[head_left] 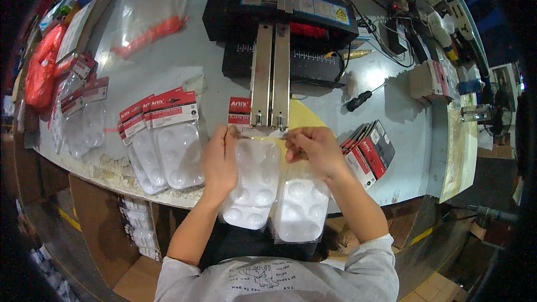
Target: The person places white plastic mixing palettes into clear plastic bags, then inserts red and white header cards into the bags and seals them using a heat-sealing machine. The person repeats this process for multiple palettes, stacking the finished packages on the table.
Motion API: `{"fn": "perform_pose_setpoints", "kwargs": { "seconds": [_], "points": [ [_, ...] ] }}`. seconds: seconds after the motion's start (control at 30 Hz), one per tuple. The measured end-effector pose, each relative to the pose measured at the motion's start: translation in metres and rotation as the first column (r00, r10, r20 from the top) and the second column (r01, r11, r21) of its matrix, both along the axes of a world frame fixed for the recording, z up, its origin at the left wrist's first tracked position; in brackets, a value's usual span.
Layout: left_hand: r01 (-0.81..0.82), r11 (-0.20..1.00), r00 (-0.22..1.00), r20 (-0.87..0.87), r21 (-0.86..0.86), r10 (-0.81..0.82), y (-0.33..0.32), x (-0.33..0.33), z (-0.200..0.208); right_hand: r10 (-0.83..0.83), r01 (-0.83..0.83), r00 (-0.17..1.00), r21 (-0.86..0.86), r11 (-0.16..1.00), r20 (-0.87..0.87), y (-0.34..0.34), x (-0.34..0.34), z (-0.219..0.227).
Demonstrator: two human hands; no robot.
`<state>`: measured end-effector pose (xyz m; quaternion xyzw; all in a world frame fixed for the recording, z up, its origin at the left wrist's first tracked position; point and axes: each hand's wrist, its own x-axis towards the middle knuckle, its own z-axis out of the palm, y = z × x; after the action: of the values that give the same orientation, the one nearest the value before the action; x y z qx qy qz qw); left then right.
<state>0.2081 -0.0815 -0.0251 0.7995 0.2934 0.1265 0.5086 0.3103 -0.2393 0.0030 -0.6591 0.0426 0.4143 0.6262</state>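
Observation:
My left hand [221,159] grips the left upper edge of a white plastic paint palette [254,176] in a clear bag. The bag's top lies at the tips of two metal stapler arms [271,78], with a red and white header card [239,111] behind it. My right hand [314,151] is closed, fingertips pinched at the bag's upper right corner; exactly what they pinch is too small to see. Below that hand hangs a second bagged palette [302,207], over the table's front edge. A yellow sheet [305,116] lies behind my right fingers.
Bagged palettes with header cards [174,134] overlap at left, and more [84,109] lie farther left. Loose header cards [370,154] fan out at right. A screwdriver [361,99] lies beyond them. The black stapling machine [229,11] stands at the back, beside cables [386,45].

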Motion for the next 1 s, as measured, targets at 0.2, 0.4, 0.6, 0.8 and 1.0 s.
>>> {"fn": "perform_pose_setpoints", "kwargs": {
  "seconds": [0.2,0.4,0.6,0.8,1.0],
  "points": [
    [-0.014,0.999,1.000,-0.026,-0.052,0.013,0.002,0.008,-0.017,0.001,-0.001,1.000,-0.005,1.000,-0.023,0.002,0.006,-0.010],
    [-0.020,0.997,1.000,-0.004,-0.074,0.020,0.012,0.004,-0.019,0.177,-0.060,0.872,-0.259,0.964,0.456,0.000,0.018,-0.005],
    [-0.047,0.995,0.999,-0.024,-0.087,0.045,0.033,-0.005,-0.016,0.151,0.033,0.722,-0.252,0.967,0.675,0.008,0.029,-0.014],
    [-0.058,0.992,0.998,0.029,-0.115,0.061,0.034,-0.006,-0.022,0.151,0.096,0.572,-0.248,0.964,0.806,0.017,0.031,-0.027],
    [-0.047,0.992,0.999,0.009,-0.120,0.049,0.039,-0.006,-0.020,0.163,0.099,0.530,-0.252,0.963,0.832,0.022,0.034,-0.027]
  ]
}}
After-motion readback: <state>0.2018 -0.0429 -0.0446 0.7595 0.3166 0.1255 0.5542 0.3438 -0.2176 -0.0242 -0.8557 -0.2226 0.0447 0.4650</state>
